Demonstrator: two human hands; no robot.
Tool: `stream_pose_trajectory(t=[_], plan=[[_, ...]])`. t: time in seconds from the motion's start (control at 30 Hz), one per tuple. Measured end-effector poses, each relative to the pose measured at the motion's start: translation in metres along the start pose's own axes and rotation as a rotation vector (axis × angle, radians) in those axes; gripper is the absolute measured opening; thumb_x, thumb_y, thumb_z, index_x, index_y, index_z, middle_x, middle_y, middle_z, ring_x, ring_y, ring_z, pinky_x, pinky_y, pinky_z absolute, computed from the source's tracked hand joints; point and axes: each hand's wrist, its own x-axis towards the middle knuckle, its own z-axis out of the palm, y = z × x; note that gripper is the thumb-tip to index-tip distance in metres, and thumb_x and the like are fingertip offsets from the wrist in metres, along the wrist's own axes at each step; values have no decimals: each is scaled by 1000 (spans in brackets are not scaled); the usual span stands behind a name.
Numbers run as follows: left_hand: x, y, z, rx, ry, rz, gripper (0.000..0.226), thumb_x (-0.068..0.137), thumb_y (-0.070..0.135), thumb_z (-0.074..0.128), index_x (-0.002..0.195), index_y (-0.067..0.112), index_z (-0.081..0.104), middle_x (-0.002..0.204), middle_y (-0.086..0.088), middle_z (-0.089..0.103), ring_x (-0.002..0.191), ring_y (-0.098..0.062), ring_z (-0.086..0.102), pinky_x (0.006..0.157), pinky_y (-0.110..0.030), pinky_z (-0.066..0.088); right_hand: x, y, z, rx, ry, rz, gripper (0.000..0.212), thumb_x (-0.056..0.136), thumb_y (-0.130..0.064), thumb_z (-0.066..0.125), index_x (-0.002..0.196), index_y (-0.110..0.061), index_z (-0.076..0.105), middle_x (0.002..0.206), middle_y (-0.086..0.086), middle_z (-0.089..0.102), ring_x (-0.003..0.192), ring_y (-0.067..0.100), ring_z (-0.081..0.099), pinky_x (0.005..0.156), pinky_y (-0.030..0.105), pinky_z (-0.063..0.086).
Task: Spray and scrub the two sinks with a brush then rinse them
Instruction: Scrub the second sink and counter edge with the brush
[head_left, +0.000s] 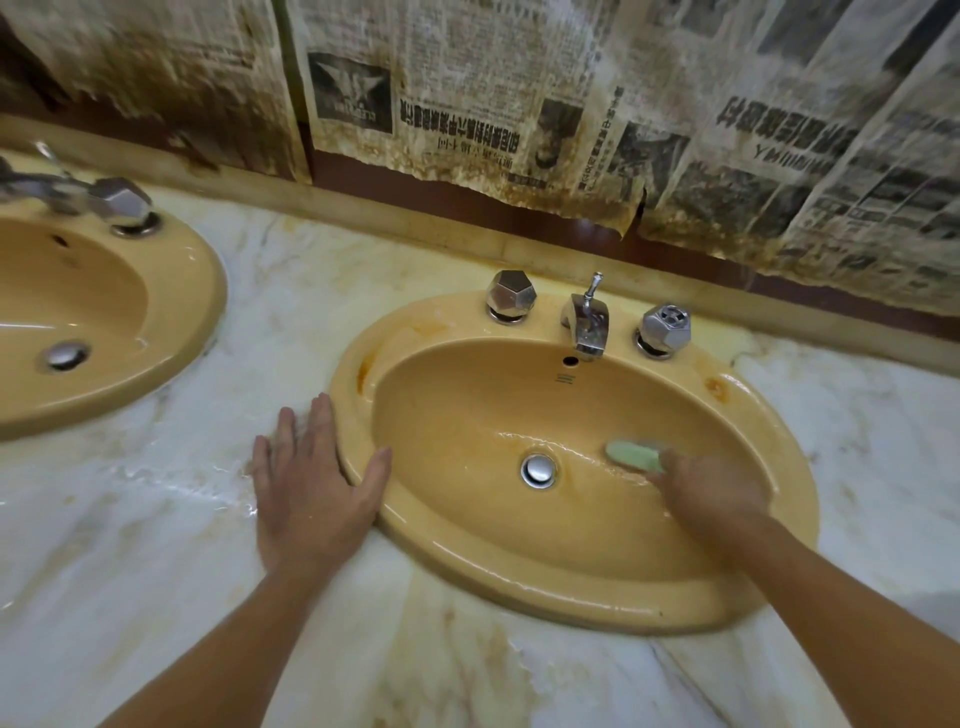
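Wet marble counter – left hand flat, fingers straight, at the sink rim's nine o'clock – right hand grips a green brush at the drain's three o'clock.

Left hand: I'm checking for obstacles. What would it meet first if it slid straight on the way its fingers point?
Probably nothing soon: the left hand points along bare counter toward the backsplash.

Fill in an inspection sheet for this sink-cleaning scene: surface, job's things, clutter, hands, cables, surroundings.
Surface: marble counter, wet and stained.
Job's things: right sink with rust marks on its rim; green brush in its basin beside the drain; left sink unattended.
Clutter: nothing seen.
Hands: left hand flat on counter and rim; right hand grips the brush.
Cables: nothing seen.
Surroundings: stained newspaper covers the wall.
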Motion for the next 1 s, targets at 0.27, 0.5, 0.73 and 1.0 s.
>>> stream_pose_trajectory(t=[0.27, 0.5, 0.73, 1.0], plan=[[2, -4, 3, 21, -6, 14, 94, 86, 71, 32, 162, 18, 19, 166, -8, 27, 156, -18, 4, 128, -43, 2, -6, 0, -1, -14, -6, 7, 44, 103, -53, 34, 137, -31, 53, 112, 3, 66, 101, 24, 65, 75, 33, 50], [2, -7, 5, 45, 8, 35, 92, 88, 71, 32, 161, 17, 23, 163, -10, 32, 155, -22, 11, 127, -45, 5, -16, 8, -4, -72, 101, -13, 47, 105, -52, 31, 144, -31, 45, 111, 5, 67, 101, 26, 66, 80, 36, 53], [3, -10, 8, 51, 4, 56, 89, 88, 70, 32, 161, 19, 23, 163, -7, 34, 156, -22, 12, 127, -45, 5, -24, 24, -24, -124, 15, 1, 44, 105, -49, 30, 142, -32, 46, 119, 3, 64, 107, 26, 64, 77, 35, 47], [3, -10, 7, 62, 2, 64, 91, 86, 71, 32, 160, 19, 25, 162, -7, 36, 154, -24, 15, 127, -45, 6, -30, 29, -23, -118, 57, 23, 42, 106, -48, 27, 138, -30, 47, 112, 2, 64, 98, 26, 65, 70, 34, 47]])
